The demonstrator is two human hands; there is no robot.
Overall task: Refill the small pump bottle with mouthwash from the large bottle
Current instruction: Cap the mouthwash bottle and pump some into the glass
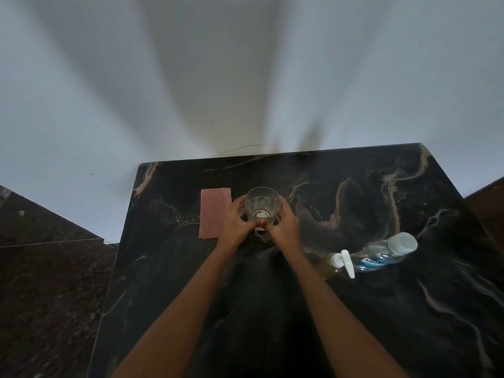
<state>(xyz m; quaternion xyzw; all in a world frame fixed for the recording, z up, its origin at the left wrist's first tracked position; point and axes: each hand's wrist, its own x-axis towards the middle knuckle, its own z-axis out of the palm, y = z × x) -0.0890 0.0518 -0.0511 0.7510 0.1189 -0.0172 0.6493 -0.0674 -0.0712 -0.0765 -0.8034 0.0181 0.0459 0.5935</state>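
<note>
head view: the left hand (234, 222) and right hand (283, 227) are both curled round a clear glass vessel (261, 203), one on each side of it, with the thumbs meeting on its near face. whether the vessel stands on the surface or is lifted just off it cannot be told. a pink ribbed cloth (212, 211) lies flat just beside the left hand, on the far side of the vessel from the bottles. the small pump bottle (330, 268), holding yellowish liquid and topped with a white pump head, stands untouched to the right of the right forearm, well apart from both hands. the large bottle (379, 255), clear with a blue label and a pale cap on, stands just beside it on the far right; whether the two touch is unclear. everything sits on a black marble counter (354, 323) veined in tan, set against a white wall (245, 77).
</note>
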